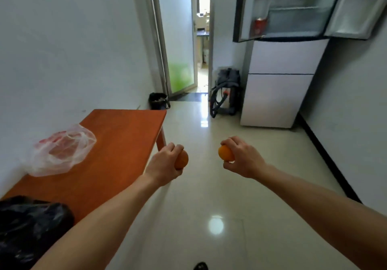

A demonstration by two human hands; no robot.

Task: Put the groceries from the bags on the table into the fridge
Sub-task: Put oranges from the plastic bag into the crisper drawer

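Observation:
My left hand (165,164) is closed around an orange (182,161), held over the floor just past the table's right edge. My right hand (243,157) grips a second orange (224,153) at about the same height. The white fridge (278,81) stands ahead on the right with both upper doors swung open; its glass shelves (297,8) show, and red items (260,25) sit in the left door. On the orange table (117,150) lie a clear plastic bag (62,152) with reddish contents and a black plastic bag (29,228) at the near end.
A grey backpack (226,91) leans on the floor left of the fridge. A small black bin (158,100) stands by the wall beyond the table. An open doorway (202,50) lies straight ahead. Glossy tiled floor (209,207) stretches between table and right wall.

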